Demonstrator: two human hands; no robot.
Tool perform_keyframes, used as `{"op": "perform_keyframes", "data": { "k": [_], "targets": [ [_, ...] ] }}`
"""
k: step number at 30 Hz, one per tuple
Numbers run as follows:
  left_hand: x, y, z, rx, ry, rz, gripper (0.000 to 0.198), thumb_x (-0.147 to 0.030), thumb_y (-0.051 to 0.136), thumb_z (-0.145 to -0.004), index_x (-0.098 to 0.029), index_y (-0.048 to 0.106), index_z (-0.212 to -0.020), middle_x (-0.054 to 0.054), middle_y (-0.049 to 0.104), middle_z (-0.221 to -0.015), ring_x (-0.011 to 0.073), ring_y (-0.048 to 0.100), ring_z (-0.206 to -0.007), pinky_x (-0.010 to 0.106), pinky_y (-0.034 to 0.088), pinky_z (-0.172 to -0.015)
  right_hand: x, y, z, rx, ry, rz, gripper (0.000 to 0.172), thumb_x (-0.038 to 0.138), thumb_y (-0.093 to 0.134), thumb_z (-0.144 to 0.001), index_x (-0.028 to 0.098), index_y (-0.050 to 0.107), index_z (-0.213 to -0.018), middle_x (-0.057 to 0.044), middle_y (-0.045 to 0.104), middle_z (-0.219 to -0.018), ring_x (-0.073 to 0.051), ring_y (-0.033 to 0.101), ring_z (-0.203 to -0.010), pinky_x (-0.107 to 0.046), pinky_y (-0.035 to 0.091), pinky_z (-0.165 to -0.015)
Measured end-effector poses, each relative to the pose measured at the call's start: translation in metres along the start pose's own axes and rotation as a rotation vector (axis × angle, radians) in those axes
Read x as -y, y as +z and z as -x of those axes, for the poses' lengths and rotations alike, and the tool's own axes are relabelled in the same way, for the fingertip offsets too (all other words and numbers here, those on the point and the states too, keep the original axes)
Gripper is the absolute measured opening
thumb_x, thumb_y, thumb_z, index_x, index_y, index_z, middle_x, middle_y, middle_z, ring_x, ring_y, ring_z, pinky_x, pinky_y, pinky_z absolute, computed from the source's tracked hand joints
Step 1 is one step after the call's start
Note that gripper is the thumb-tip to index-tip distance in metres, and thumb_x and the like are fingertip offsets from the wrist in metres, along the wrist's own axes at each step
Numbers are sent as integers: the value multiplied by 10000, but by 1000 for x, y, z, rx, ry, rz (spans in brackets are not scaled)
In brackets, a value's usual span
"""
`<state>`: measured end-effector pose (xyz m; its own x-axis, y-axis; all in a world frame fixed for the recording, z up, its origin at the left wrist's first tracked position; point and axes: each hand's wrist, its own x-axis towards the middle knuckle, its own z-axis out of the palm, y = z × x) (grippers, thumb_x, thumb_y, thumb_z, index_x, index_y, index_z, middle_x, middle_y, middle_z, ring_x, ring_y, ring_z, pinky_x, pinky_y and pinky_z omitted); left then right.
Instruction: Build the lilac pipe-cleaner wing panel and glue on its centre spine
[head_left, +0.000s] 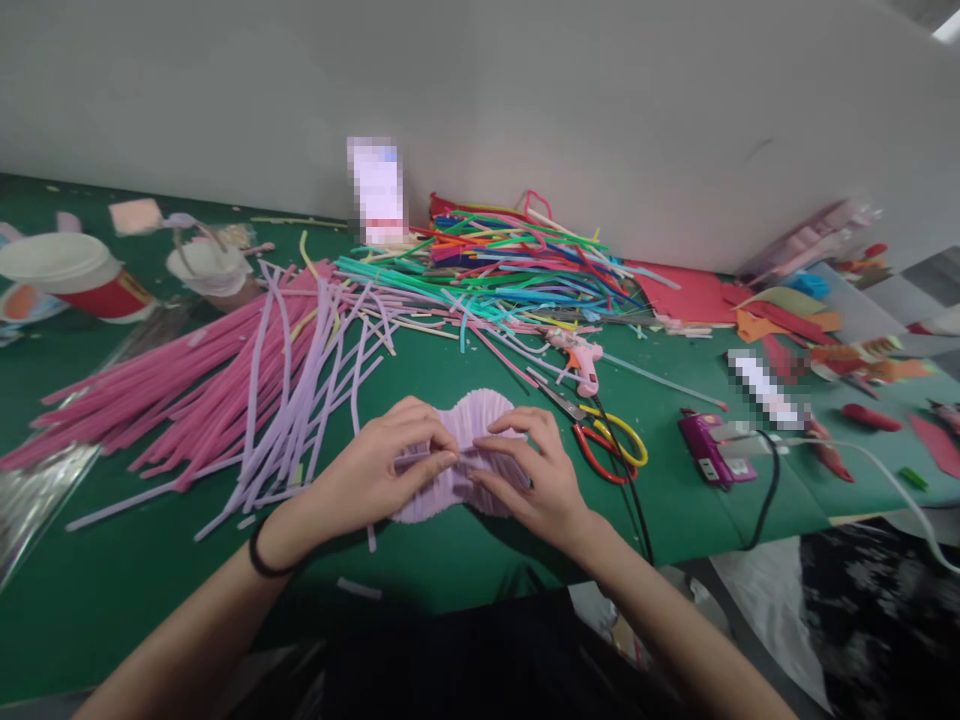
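Note:
On the green table just in front of me lies a lilac piece (484, 408) shaped like a bow or butterfly, made of pipe cleaners set side by side. My left hand (401, 455) pinches at its middle, thumb and forefinger nearly meeting. From the other side, my right hand (532, 470) grips the same middle with bent fingers and thumb. The fingers cover part of the piece. Loose lilac pipe cleaners (281, 400) lie left of my left hand. Scissors (607, 440) with red and yellow handles rest beyond my right hand, below a pink glue gun (581, 360).
Pink pipe cleaners (150, 400) spread at left, near a lidded paper cup (67, 265). A multicoloured heap (510, 260) lies at the wall beside a propped phone (379, 190). At right are a purple power strip (716, 450), cables and red felt sheets (679, 295).

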<state>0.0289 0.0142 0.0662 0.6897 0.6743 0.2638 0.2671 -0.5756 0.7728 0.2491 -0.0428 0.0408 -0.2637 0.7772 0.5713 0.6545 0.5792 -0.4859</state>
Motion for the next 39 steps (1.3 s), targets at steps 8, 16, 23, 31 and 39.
{"op": "perform_keyframes", "data": {
  "k": [8, 16, 23, 31, 39],
  "targets": [
    [1, 5, 1, 87, -19, 154, 149, -312, 579, -919, -221, 694, -943, 29, 658, -929, 166, 592, -939, 306, 455, -884, 9, -2, -11, -159, -143, 12, 299, 242, 783, -761, 255, 660, -1033, -52, 640, -956, -219, 580, -949, -429, 520, -843],
    [1, 4, 0, 84, -13, 106, 125, -300, 592, -913, -215, 667, -861, 19, 646, -877, 171, 576, -921, 311, 439, -874, 4, 1, -10, -114, -171, 85, 270, 299, 766, -783, 279, 675, -1036, -52, 664, -956, -226, 582, -973, -429, 521, -858],
    [-3, 2, 0, 65, -18, 78, 160, -303, 531, -947, -205, 618, -855, 17, 623, -909, 161, 564, -937, 293, 430, -882, 4, 0, -10, -128, -111, -6, 273, 294, 778, -768, 242, 679, -1017, -59, 661, -942, -230, 571, -963, -445, 514, -867],
    [1, 0, -1, 0, -40, 110, 113, -311, 611, -902, -210, 664, -900, 25, 646, -922, 169, 580, -971, 297, 435, -892, 7, -1, -9, -176, -21, -90, 250, 294, 778, -767, 249, 681, -993, -47, 656, -937, -229, 584, -962, -446, 506, -859],
    [-1, 6, -1, 35, 11, 179, 131, -291, 591, -913, -208, 680, -866, 39, 656, -884, 176, 592, -913, 319, 462, -864, 8, 4, -11, -149, -23, -128, 251, 281, 773, -771, 250, 683, -1003, -51, 658, -965, -229, 582, -980, -438, 505, -869]
  ]
}}
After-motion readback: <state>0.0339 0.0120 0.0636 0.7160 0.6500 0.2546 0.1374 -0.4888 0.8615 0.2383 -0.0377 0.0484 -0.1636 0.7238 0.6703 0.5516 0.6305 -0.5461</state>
